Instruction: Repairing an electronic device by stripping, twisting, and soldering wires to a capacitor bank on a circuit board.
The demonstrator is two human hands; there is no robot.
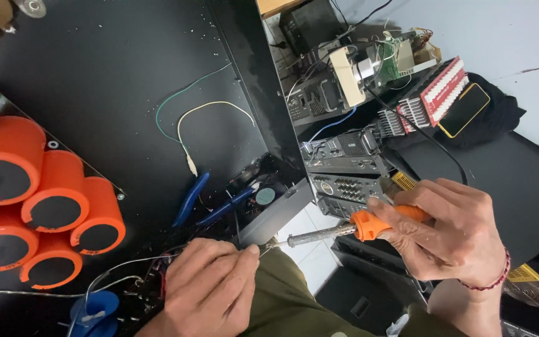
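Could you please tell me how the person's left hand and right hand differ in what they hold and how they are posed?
The right hand wraps around the orange handle of a soldering iron; the left hand pinches a thin wire between fingertips. The right hand sits higher and off the black panel; the left hand rests at the panel's near edge. Only the right wrist wears a red bracelet. Both are bare and meet at the iron's tip.

A soldering iron [344,229] with an orange handle and a long grey metal shaft lies nearly level, its tip pointing left. The tip meets the end of a thin silvery wire [126,265], which trails leftward across the black worktop [107,81].
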